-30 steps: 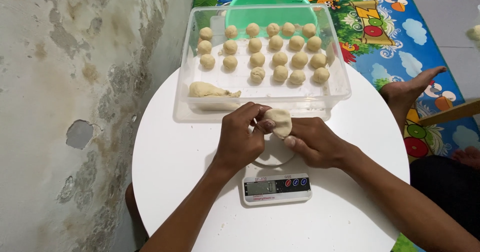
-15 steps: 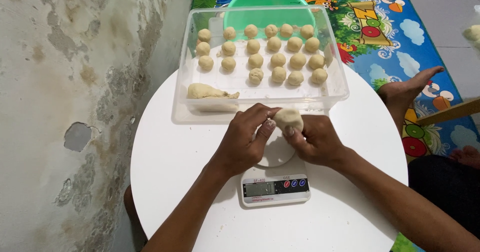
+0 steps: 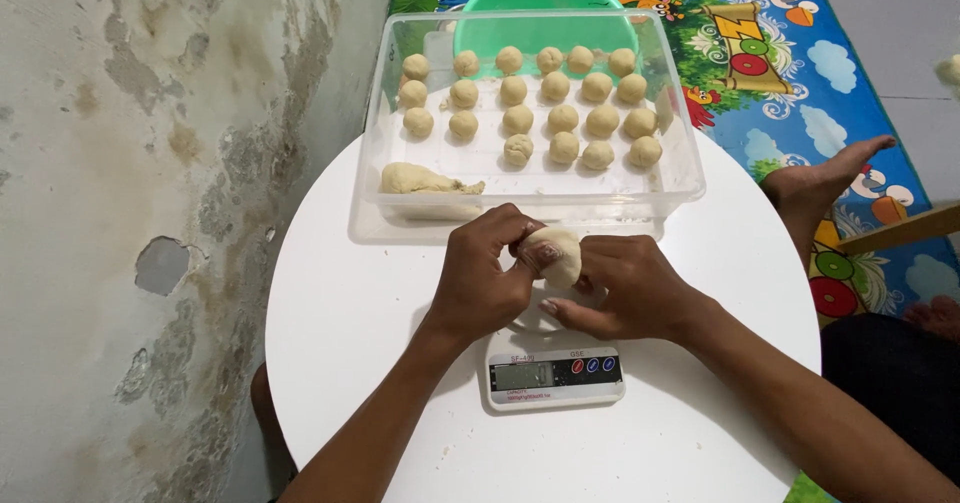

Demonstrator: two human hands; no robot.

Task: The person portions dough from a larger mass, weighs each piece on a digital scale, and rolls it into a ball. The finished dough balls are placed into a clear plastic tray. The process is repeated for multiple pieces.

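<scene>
Dough ball (image 3: 555, 253) lower now, roundish.

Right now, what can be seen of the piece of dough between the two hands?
The piece of dough is a pale cream, smooth, soft-looking lump, roughly rounded and close in size to the balls in the clear plastic tray. It is held just above the white round table, over the platform of the small scale, near the tray's front wall. The left hand presses fingers and thumb against its left side; the right hand cups it from the right and below. Its underside is hidden.
</scene>
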